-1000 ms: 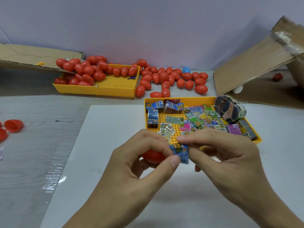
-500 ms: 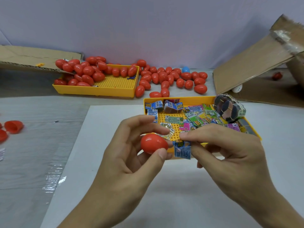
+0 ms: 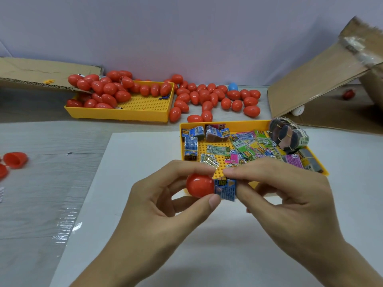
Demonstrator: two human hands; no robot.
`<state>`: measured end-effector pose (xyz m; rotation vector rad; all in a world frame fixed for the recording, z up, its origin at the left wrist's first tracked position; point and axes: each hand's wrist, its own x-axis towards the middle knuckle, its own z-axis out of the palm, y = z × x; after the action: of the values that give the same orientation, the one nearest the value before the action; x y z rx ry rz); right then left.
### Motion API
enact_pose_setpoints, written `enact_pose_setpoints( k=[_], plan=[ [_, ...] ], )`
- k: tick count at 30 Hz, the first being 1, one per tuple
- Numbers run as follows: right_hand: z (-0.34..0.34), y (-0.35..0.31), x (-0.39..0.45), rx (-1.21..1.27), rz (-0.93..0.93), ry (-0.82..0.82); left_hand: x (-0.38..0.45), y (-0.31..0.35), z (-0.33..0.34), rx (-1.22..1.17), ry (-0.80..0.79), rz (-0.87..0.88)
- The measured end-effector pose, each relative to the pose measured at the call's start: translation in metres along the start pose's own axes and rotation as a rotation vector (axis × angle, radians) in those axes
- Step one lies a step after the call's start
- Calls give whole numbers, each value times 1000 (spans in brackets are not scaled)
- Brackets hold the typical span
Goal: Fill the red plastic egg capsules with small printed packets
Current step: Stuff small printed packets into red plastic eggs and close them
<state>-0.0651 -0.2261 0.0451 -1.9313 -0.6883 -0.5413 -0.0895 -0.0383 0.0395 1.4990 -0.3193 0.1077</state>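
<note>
1 head view looks forward and down, close over the white board (image 3: 145, 204).

Red egg capsule (image 3: 199, 185) touches a folded blue printed packet (image 3: 226, 188).

Left hand (image 3: 165, 204) gripping red egg (image 3: 200, 185), right hand (image 3: 279, 199) pinching blue packet (image 3: 227, 188) against it, packet tray (image 3: 234, 126) just behind
</note>
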Motion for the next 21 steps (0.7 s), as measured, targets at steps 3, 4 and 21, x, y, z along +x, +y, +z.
enact_pose_setpoints(
  k=[3,4,21],
  plan=[
    [0,-2,0,-41,-28,-3,0,-2,0,-8,-2,-44],
    [0,-2,0,-45,-28,-2,0,-2,-1,-6,-2,-52],
    [0,-5,1,80,172,-57,-2,-5,3,87,61,118]
  ],
)
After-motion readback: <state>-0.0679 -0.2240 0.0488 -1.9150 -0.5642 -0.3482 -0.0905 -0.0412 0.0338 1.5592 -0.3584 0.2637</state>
